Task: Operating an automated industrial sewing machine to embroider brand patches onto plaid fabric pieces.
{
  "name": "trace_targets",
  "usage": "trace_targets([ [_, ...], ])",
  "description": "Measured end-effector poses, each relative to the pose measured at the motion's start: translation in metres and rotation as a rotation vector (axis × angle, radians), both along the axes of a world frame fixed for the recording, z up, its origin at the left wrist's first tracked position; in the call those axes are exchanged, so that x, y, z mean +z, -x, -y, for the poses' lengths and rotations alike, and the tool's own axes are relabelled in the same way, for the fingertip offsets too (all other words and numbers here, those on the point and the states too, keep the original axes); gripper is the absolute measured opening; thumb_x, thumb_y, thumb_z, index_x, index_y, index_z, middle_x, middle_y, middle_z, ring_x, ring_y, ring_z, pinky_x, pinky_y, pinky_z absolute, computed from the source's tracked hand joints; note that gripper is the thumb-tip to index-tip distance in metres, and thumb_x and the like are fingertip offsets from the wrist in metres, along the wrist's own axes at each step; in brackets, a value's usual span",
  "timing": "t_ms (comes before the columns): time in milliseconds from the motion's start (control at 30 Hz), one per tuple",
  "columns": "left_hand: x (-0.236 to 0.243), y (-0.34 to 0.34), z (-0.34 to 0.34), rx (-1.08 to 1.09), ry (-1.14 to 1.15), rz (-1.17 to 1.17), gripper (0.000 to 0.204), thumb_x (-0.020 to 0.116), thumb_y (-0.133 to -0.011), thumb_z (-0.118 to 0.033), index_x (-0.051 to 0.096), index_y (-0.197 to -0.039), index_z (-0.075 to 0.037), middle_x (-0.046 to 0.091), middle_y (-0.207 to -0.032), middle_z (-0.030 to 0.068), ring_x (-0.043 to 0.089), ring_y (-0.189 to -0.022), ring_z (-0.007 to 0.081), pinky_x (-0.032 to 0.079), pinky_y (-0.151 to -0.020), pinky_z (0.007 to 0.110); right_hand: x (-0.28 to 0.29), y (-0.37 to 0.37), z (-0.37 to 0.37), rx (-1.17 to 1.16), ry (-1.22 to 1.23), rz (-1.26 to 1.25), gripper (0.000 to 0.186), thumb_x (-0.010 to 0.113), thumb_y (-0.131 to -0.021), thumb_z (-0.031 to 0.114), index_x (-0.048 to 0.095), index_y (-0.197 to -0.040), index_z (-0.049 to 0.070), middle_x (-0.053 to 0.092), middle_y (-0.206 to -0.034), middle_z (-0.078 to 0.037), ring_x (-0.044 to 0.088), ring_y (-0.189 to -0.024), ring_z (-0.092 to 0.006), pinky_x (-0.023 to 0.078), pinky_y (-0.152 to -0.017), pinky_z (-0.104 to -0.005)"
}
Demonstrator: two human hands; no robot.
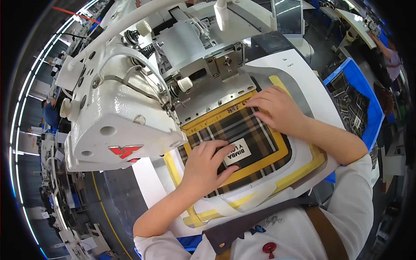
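Note:
A dark plaid fabric piece (225,129) lies under a yellow template frame (284,152) on the sewing machine's work plate, with a white printed label (237,151) on it. My left hand (203,167) rests on the lower left of the fabric beside the label, fingers bent and apart. My right hand (275,110) is at the frame's upper right, fingertips on the frame and fabric edge, thumb apart from the fingers. The white industrial sewing machine head (117,121) stands left of my hands; a metal clamp bar (221,102) runs along the frame's top edge.
A blue bin (371,99) of plaid pieces sits at the right. A screen (287,16) stands behind the machine. Other workers are at stations on the far left (50,115) and far right (390,58). A yellow floor line (100,203) runs at lower left.

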State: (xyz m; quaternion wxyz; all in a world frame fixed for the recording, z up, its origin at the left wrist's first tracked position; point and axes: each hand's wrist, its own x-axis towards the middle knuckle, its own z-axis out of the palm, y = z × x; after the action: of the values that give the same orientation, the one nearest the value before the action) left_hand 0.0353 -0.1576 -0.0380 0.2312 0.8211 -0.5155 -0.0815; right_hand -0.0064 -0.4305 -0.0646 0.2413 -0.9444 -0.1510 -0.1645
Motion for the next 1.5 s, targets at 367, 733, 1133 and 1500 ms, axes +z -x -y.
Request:
trace_targets([
  [367, -0.010, -0.006, 0.017, 0.035, 0.033, -0.060, 0.042, 0.078, -0.073, -0.026, 0.063, -0.109, -0.010, 0.055, -0.102, 0.0080, 0.055, -0.092, 0.0285, 0.046, -0.077, 0.038, 0.001, -0.019, 0.003, 0.036, -0.021, -0.123, 0.006, 0.060, -0.079, 0.007, 0.061, -0.085, 0.004, 0.060, -0.089, -0.009, 0.055, -0.089, -0.0283, 0.042, -0.082, -0.0390],
  [733, -0.027, -0.019, 0.060, -0.097, 0.077, 0.134, 0.053, 0.068, -0.082, -0.029, 0.053, -0.128, -0.008, 0.048, -0.138, 0.0101, 0.047, -0.123, 0.0303, 0.038, -0.100, 0.044, 0.021, -0.030, -0.002, -0.137, -0.034, -0.432, 0.008, 0.062, -0.076, 0.010, 0.057, -0.075, 0.003, 0.061, -0.079, -0.011, 0.058, -0.083, -0.0306, 0.046, -0.072, -0.0412],
  [1133, -0.019, -0.019, 0.043, -0.124, 0.035, 0.109, 0.052, 0.068, -0.082, -0.030, 0.054, -0.128, -0.009, 0.047, -0.140, 0.0092, 0.045, -0.127, 0.0304, 0.036, -0.103, 0.045, -0.003, 0.022, -0.007, -0.002, 0.274, 0.078, 0.021, 0.067, -0.079, 0.012, 0.062, -0.099, 0.007, 0.064, -0.112, -0.002, 0.052, -0.112, -0.0222, 0.036, -0.101, -0.0441],
  [1500, -0.006, 0.011, -0.034, 0.168, -0.099, 0.143, 0.050, 0.070, -0.081, -0.026, 0.056, -0.126, -0.009, 0.048, -0.138, 0.0127, 0.045, -0.127, 0.0341, 0.037, -0.103, 0.046, 0.010, 0.015, -0.010, 0.026, 0.298, 0.077, 0.019, 0.067, -0.077, 0.010, 0.062, -0.093, 0.004, 0.063, -0.103, -0.006, 0.055, -0.102, -0.0236, 0.040, -0.097, -0.0387],
])
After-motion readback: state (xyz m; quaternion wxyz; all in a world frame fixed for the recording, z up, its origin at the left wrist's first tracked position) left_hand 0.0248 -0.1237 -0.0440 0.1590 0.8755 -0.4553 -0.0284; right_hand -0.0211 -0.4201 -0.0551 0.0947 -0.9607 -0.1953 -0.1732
